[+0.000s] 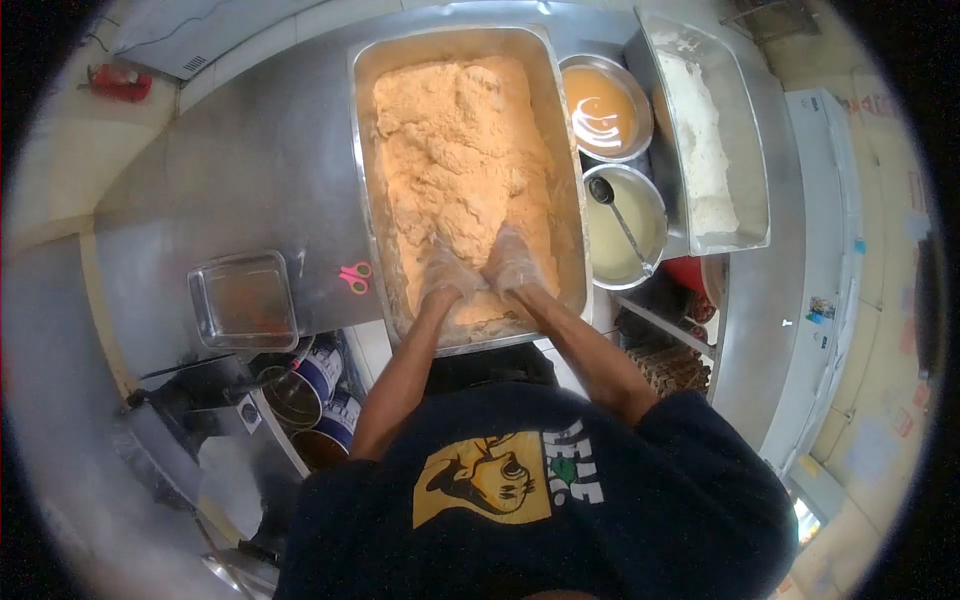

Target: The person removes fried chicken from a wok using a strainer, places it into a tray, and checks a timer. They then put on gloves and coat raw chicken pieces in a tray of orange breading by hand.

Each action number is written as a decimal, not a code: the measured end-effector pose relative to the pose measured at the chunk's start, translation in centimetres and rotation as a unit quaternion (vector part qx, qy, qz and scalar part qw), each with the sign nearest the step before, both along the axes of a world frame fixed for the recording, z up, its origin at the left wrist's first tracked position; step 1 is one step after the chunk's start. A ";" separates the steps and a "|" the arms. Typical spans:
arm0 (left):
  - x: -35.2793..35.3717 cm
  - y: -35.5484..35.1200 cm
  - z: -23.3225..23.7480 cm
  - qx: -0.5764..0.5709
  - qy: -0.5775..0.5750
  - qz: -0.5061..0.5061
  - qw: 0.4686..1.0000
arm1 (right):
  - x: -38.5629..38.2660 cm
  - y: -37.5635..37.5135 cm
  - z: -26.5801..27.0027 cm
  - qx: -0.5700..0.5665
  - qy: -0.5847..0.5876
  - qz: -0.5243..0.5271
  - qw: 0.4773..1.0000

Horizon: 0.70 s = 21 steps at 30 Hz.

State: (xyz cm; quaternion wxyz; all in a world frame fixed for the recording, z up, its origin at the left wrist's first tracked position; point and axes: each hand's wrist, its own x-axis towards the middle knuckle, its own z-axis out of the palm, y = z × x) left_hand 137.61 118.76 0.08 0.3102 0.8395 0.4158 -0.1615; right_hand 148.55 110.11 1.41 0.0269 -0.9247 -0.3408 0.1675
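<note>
A deep metal tray (363,180) holds a thick bed of orange, powdery, clumped material (455,130). My left hand (447,270) and my right hand (513,262), both in clear plastic gloves, press into this material near the tray's front end. The two hands are side by side, close together at the wrists. Their fingertips are sunk in the orange material, so I cannot make out how the fingers are bent or whether they hold any of it.
Right of the tray stand a bowl of orange liquid (603,105) and a bowl of pale liquid (620,225) with a ladle (622,220). Beyond is a tray with white powder (700,150). Pink scissors (355,277) and a smaller metal tray (243,300) lie left.
</note>
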 end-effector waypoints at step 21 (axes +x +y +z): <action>-1.9 2.3 -1.7 -0.438 -0.132 0.077 0.886 | -2.0 -2.2 -7.0 0.179 0.481 -0.251 0.821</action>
